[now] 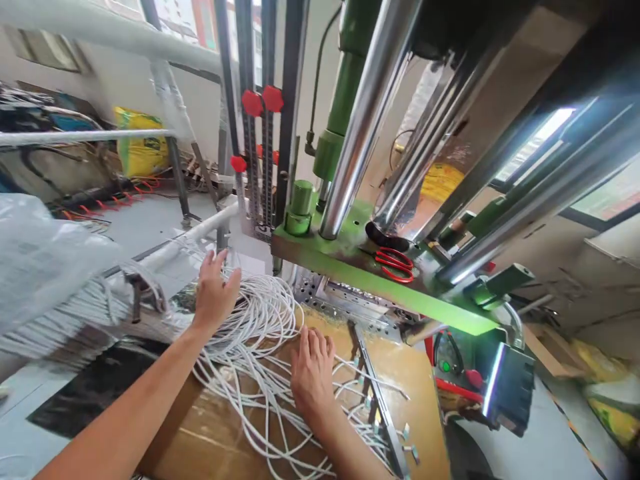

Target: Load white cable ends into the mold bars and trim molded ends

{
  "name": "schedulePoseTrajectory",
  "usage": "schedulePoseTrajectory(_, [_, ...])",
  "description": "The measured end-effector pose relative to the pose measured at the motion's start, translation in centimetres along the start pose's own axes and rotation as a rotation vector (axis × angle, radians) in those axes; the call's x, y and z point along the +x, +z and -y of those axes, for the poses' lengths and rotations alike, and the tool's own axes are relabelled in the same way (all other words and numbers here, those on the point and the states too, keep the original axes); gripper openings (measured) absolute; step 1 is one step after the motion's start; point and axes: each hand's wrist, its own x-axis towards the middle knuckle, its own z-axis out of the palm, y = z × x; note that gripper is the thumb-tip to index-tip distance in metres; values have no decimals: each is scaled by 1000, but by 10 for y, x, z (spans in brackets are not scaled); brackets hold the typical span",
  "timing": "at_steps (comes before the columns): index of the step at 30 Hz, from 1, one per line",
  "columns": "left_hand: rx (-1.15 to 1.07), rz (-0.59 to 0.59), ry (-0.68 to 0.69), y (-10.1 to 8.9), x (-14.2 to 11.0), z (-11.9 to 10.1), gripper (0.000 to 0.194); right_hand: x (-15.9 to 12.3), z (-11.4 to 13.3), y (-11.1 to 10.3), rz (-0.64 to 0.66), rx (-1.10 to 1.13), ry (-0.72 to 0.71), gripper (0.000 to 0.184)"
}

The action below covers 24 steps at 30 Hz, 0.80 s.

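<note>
thin white cables point(267, 313), heaped in loops, loosely tangled

You're in a workshop, a production one by its heavy gear. At your twelve o'clock stands a green machine point(350, 280) with thick polished columns point(363, 127); red-handled scissors point(395, 265) lie on its plate at one o'clock. White cables point(260, 313) heap your bench point(420, 400) at eleven, a yellow sack point(143, 143) sits beyond them, and a box with a lit strip point(510, 387) is at two.
</note>
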Motion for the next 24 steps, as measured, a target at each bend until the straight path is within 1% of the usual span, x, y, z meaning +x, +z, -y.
schedulePoseTrajectory(1, [8,124,142,1,-15,-7,37,-2,-2,-4,18,12,-29,48])
schedulePoseTrajectory(2, [2,290,300,2,-30,-15,35,-5,-4,-9,34,25,-56,47])
schedulePoseTrajectory(4, [4,658,599,4,-57,-30,34,-14,-6,-25,68,50,-127,42])
schedulePoseTrajectory(5, [16,805,706,4,-68,-36,33,-22,-8,-34,83,62,-169,39])
schedulePoseTrajectory(6, [44,906,792,3,-77,-41,29,-32,-10,-43,97,73,-215,37])
schedulePoseTrajectory(7, [85,962,867,0,-86,-43,23,-43,-13,-51,109,83,-260,38])
schedulePoseTrajectory(8, [135,988,934,-4,-95,-44,16,-56,-16,-57,120,93,-306,38])
schedulePoseTrajectory(9, [183,992,996,-10,-103,-44,15,-69,-20,-63,121,108,-345,38])
schedulePoseTrajectory(11, [259,994,1083,-22,-117,-41,23,-92,-30,-72,111,166,-375,30])
schedulePoseTrajectory(12, [282,1002,1093,-27,-123,-41,25,-99,-35,-76,120,215,-368,25])
schedulePoseTrajectory(13, [290,1019,1069,-29,-127,-42,24,-103,-42,-81,138,269,-335,20])
schedulePoseTrajectory(14, [278,1048,1009,-28,-128,-45,23,-102,-50,-86,158,316,-286,18])
schedulePoseTrajectory(15, [243,1092,918,-24,-128,-50,20,-96,-59,-92,163,346,-228,17])
schedulePoseTrajectory(16, [182,1145,797,-15,-124,-57,16,-85,-69,-97,151,352,-160,17])
schedulePoseTrajectory(17, [95,1180,653,-2,-119,-64,12,-70,-81,-102,113,336,-94,18])
schedulePoseTrajectory(18, [-16,1187,494,14,-111,-72,11,-51,-93,-106,48,306,-31,19])
schedulePoseTrajectory(19, [-138,1147,318,32,-102,-79,15,-29,-106,-108,0,273,37,21])
schedulePoseTrajectory(20, [-248,1030,138,53,-91,-85,18,-5,-119,-107,-37,254,86,23])
schedulePoseTrajectory(22, [-416,726,-230,94,-69,-92,23,43,-141,-101,-87,253,166,29])
schedulePoseTrajectory(23, [-433,620,-320,112,-58,-92,20,65,-150,-95,-110,267,205,30])
schedulePoseTrajectory(24, [-440,538,-390,128,-48,-91,16,85,-157,-90,-132,287,246,30])
